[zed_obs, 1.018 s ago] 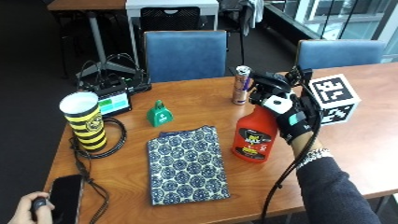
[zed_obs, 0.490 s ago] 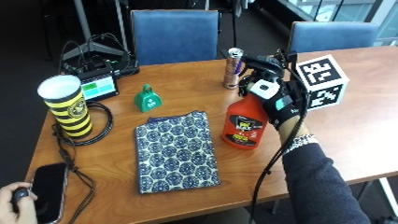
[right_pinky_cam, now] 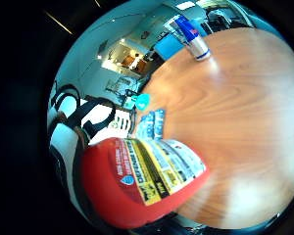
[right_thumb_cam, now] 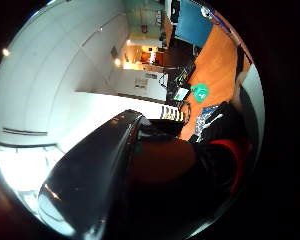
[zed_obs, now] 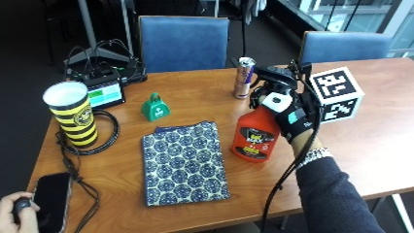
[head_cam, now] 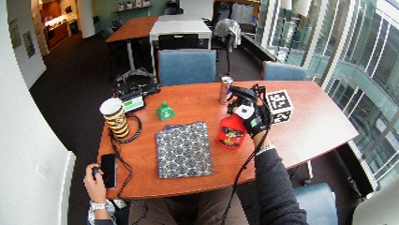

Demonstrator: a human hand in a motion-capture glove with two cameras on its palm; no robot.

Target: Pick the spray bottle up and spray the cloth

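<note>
Fingers of the gloved right hand (zed_obs: 292, 118) wrap the neck and black trigger head of the red spray bottle (zed_obs: 257, 133), which appears to stand on the wooden table (zed_obs: 362, 145), or barely clear of it, just beside the right edge of the blue patterned cloth (zed_obs: 183, 166) lying flat near the table's front edge. A slim drink can (zed_obs: 243, 77) stands close behind the bottle, and a small green bell (zed_obs: 154, 107) sits beyond the cloth's far edge; a yellow-and-black striped cup (zed_obs: 72, 113) stands well apart at the far left. The little-finger palm view shows the bottle's red body and label (right_pinky_cam: 147, 178) close under the palm, with the cloth (right_pinky_cam: 151, 123) just past it. The step in hand appears to be the pick-up, with the spraying not yet done. To do it well, the bottle would best be lifted straight up to stay clear of the can, kept upright, then turned so the nozzle faces left and downward over the middle of the cloth before the trigger is squeezed. Which way the nozzle points now cannot be told from these views.
</note>
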